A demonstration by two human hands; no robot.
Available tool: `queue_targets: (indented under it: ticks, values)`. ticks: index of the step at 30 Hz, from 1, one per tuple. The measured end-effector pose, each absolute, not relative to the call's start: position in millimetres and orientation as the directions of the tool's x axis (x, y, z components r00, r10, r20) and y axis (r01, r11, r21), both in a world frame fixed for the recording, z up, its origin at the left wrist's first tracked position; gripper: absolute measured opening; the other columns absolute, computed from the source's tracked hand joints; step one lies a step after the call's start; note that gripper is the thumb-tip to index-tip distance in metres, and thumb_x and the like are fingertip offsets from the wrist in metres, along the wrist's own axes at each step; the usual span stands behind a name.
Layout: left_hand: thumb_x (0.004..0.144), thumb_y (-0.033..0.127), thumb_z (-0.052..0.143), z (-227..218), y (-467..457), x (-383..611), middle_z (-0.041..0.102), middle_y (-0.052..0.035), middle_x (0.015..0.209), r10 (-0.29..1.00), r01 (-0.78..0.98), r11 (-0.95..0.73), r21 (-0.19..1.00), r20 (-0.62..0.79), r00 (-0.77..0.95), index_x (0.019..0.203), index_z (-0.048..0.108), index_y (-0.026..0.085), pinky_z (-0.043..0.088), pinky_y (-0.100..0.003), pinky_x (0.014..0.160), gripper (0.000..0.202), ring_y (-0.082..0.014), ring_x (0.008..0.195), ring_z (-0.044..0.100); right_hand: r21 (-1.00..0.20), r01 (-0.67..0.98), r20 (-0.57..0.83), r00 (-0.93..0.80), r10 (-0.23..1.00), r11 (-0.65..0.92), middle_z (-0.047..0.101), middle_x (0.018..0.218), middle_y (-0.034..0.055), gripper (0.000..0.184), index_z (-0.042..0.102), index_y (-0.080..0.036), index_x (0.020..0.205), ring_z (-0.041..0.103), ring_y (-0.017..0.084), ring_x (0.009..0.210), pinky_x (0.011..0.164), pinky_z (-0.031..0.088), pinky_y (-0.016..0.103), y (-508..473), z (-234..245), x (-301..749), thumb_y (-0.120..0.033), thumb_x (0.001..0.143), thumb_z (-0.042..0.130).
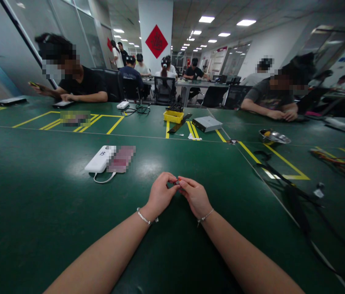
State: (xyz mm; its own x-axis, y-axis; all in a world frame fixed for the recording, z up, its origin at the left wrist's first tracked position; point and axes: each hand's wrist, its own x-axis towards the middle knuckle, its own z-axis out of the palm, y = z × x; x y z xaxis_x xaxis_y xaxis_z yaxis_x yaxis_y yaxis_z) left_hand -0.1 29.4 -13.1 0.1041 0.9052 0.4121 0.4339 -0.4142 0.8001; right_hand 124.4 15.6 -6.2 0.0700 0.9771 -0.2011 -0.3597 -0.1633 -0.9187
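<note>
My left hand (162, 191) and my right hand (195, 197) meet in the middle of the view, fingertips close together over the green table (68, 228). Between them they pinch a small object with an orange-red part (179, 179). It is mostly covered by my fingers and too small to name. Both hands are closed, thumbs and forefingers pressed toward each other. To the left of my hands lies a white power bank (100, 159) marked 15. A white cable (105, 181) loops from it to a blurred, pinkish flat thing (121, 158) alongside.
Farther back stand a yellow tray (173, 117) with black cables, a grey box (207, 123) and a metal bowl (274, 136). Black straps and cables (295, 192) lie at right. Two people sit across the table. Yellow tape lines mark its far half.
</note>
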Motion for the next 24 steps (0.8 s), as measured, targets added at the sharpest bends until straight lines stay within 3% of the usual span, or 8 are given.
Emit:
queue_targets:
  ticks: [4,9,11,14,16,19,22,24]
  values:
    - [0.065,0.015,0.067,-15.0,31.0,0.9,0.051,-0.0050,0.108,0.892,0.415,-0.448,0.792,0.423,0.156,0.086,0.054,0.018,0.045,-0.025,0.066,0.026,-0.0165,0.094,0.051,-0.965,-0.237,-0.147,0.120,0.982,-0.116,0.066,0.074,0.0041,0.029,0.068,-0.016,0.078,0.056,0.014,0.068,0.066,0.044,0.029,25.4,0.8,140.9,-0.033,0.055,0.071]
    - [0.075,0.020,0.056,-17.2,35.2,-2.8,0.050,-0.0060,0.112,0.924,0.398,-0.382,0.834,0.357,0.139,0.095,0.051,0.019,0.046,-0.026,0.068,0.021,-0.0158,0.094,0.051,-0.975,0.221,0.083,0.381,0.921,-0.003,0.065,0.074,0.0056,0.029,0.066,-0.014,0.082,0.054,0.015,0.066,0.063,0.042,0.029,49.0,3.9,219.9,-0.035,0.064,0.058]
    - [0.078,0.020,0.052,-17.9,36.9,-3.9,0.050,-0.0067,0.110,0.936,0.391,-0.351,0.851,0.328,0.128,0.096,0.051,0.018,0.047,-0.026,0.069,0.018,-0.0156,0.093,0.052,-0.904,0.416,0.137,0.493,0.859,-0.094,0.065,0.077,0.0066,0.030,0.064,-0.015,0.087,0.055,0.017,0.068,0.065,0.042,0.030,51.4,1.8,263.4,-0.033,0.067,0.054]
    - [0.078,0.020,0.051,-19.1,38.0,-3.9,0.052,-0.0072,0.105,0.951,0.387,-0.308,0.869,0.282,0.125,0.098,0.051,0.017,0.047,-0.028,0.072,0.020,-0.0160,0.091,0.052,-0.664,0.647,0.151,0.607,0.780,-0.375,0.065,0.081,0.0080,0.027,0.064,-0.017,0.088,0.056,0.020,0.070,0.065,0.040,0.032,44.2,-2.5,320.2,-0.030,0.071,0.049]
    - [0.078,0.022,0.051,-20.0,37.9,-3.2,0.053,-0.0071,0.101,0.958,0.392,-0.288,0.874,0.257,0.129,0.100,0.051,0.016,0.046,-0.030,0.074,0.023,-0.0166,0.091,0.053,-0.531,0.668,0.122,0.669,0.733,-0.521,0.064,0.084,0.0095,0.028,0.065,-0.018,0.089,0.056,0.022,0.072,0.065,0.040,0.033,37.3,-5.3,344.5,-0.030,0.073,0.045]
    - [0.078,0.024,0.051,-21.4,37.7,-2.6,0.054,-0.0070,0.098,0.961,0.406,-0.276,0.871,0.239,0.141,0.101,0.051,0.016,0.046,-0.031,0.077,0.024,-0.0172,0.090,0.053,-0.431,0.634,0.096,0.740,0.665,-0.643,0.064,0.088,0.0122,0.030,0.065,-0.019,0.092,0.057,0.026,0.079,0.066,0.041,0.036,32.1,-9.9,359.9,-0.029,0.073,0.043]
    - [0.078,0.024,0.051,-21.8,38.0,-3.0,0.054,-0.0063,0.096,0.959,0.420,-0.282,0.863,0.240,0.150,0.100,0.052,0.017,0.046,-0.031,0.077,0.023,-0.0170,0.090,0.054,-0.350,0.629,0.111,0.764,0.636,-0.694,0.062,0.090,0.0156,0.029,0.067,-0.019,0.087,0.056,0.031,0.086,0.067,0.042,0.039,32.7,-17.1,363.4,-0.028,0.071,0.044]
    - [0.078,0.024,0.050,-21.4,38.1,-3.6,0.055,-0.0057,0.096,0.955,0.430,-0.295,0.854,0.247,0.164,0.098,0.053,0.017,0.046,-0.030,0.077,0.021,-0.0166,0.089,0.054,-0.335,0.695,0.184,0.711,0.679,-0.636,0.061,0.087,0.0187,0.029,0.068,-0.016,0.080,0.056,0.033,0.085,0.066,0.043,0.042,33.3,-23.2,366.5,-0.027,0.071,0.043]
